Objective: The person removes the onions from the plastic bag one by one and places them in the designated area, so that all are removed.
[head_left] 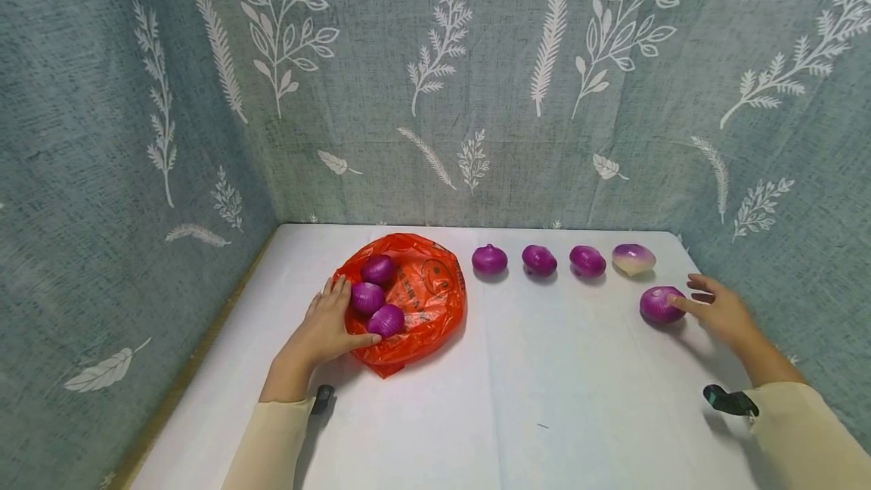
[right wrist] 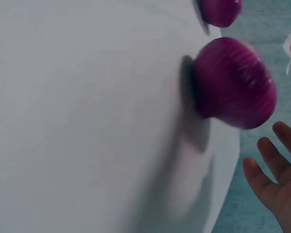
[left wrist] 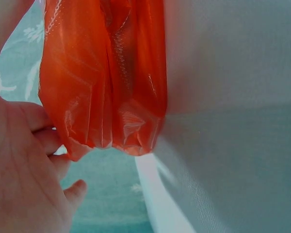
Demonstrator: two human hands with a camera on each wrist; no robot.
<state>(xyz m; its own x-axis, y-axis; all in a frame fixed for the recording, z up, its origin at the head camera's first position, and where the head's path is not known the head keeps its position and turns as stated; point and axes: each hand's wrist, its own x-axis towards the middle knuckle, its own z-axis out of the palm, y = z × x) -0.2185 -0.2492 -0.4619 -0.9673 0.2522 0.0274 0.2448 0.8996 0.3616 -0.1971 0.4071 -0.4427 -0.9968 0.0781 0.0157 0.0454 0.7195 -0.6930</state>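
My left hand rests along the left rim of a red plastic bag, fingers and thumb spread. Three purple onions lie inside: a rear onion, a middle onion and a front onion. In the left wrist view, the fingers touch the outside of the bag. On the right, my right hand is beside a purple onion, its thumb overlapping the onion in the head view. The right wrist view shows the right hand's fingers spread and apart from the onion.
Along the back of the white table several onions stand in a row, from a purple onion near the bag to a paler onion at the right. A patterned cloth encloses the table at the back and sides.
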